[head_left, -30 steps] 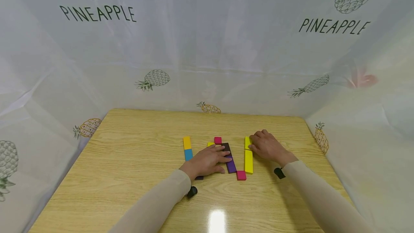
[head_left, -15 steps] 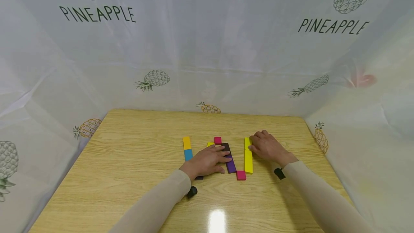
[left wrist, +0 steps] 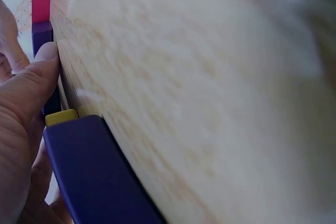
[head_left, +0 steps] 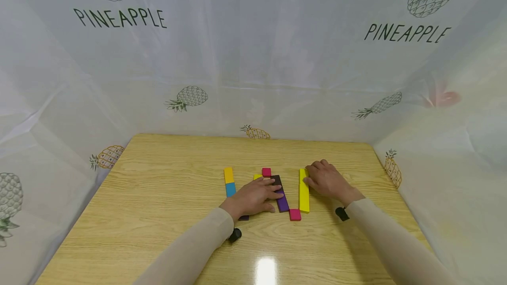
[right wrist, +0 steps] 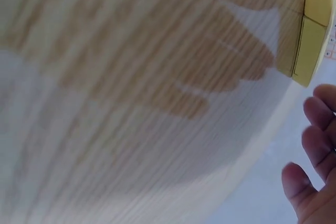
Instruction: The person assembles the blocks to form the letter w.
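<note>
My left hand [head_left: 253,196] lies with spread fingers over the middle blocks. Its fingers rest on a black block [head_left: 275,180] and a purple block [head_left: 283,205], which form a slanted row. A yellow block [head_left: 257,176] shows partly behind that hand. Pink blocks sit at the row's far end [head_left: 266,172] and near end [head_left: 295,214]. To the right, my right hand [head_left: 326,179] has its fingertips at a short yellow block [head_left: 303,174], in line with a longer yellow block [head_left: 304,199]. In the right wrist view the fingers [right wrist: 317,145] look loosely bent beside the yellow blocks [right wrist: 310,51].
Left of my left hand, an orange block [head_left: 228,174] and a blue block [head_left: 230,189] line up, with a dark block [head_left: 244,217] partly under the wrist. All lie on a wooden table [head_left: 178,179]. A pineapple-printed sheet [head_left: 253,56] surrounds the table's back and sides.
The short yellow block has slid slightly nearer, and the gap between it and the longer yellow block has closed. My left hand has stayed in place.
</note>
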Demonstrator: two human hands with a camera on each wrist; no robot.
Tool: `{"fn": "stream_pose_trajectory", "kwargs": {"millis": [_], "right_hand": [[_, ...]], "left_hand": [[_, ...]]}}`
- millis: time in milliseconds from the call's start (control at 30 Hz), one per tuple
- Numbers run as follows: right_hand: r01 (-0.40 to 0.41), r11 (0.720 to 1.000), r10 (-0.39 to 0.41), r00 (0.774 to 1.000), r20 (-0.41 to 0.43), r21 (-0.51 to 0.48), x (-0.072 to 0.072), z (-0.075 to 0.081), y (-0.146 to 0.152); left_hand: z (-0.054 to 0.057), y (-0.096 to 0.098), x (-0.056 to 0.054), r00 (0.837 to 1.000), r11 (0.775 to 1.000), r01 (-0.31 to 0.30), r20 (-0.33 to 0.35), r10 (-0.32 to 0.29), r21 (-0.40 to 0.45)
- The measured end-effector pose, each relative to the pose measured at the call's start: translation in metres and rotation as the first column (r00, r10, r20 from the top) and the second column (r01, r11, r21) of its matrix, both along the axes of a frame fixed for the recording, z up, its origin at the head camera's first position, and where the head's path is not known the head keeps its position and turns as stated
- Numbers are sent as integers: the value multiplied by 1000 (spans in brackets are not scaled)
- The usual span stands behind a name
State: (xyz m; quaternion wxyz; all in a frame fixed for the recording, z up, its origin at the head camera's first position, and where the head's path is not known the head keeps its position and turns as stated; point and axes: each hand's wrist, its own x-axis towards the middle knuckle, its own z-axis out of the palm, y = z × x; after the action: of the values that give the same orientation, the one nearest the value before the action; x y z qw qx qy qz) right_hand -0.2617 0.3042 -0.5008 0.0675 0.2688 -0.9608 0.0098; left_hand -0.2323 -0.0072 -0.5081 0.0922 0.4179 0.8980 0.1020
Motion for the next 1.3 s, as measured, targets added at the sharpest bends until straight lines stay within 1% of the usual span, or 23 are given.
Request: {"fn": "stream_pose_trajectory", "kwargs": {"millis": [233, 433, 600, 767, 867, 967, 1167, 1300], "right_hand": [[30, 999, -32, 996, -87, -21, 1, -4, -2], [44, 998, -50, 989, -139, -48, 2, -7, -4], [59, 997, -66, 989, -136, -58, 5, -8, -5], [77, 994, -86, 989, -121, -74, 4, -9, -6], [84, 993, -93, 989, -112, -86, 3, -10, -6], [87, 992, -97, 990, -107, -97, 4, -11, -7], [92, 991, -103, 989, -109, -101, 6, -16, -6], [97, 989, -110, 987, -113, -110, 9, -17, -6]], "left_hand": [[1, 0, -2, 1000, 1000, 1, 6, -1, -19], [2, 2, -8, 999, 998, 17, -32, -19, -62], [7, 5, -12, 999, 995, 0, -34, -3, -99], [18, 9, -13, 999, 992, -16, -54, 9, -123], [21, 12, -14, 998, 990, -27, -62, 19, -136], [22, 13, -14, 997, 989, -35, -73, 24, -147], [21, 14, -13, 993, 988, -32, -118, 14, -152], [19, 9, -11, 992, 995, -45, -122, 33, -93]]}}
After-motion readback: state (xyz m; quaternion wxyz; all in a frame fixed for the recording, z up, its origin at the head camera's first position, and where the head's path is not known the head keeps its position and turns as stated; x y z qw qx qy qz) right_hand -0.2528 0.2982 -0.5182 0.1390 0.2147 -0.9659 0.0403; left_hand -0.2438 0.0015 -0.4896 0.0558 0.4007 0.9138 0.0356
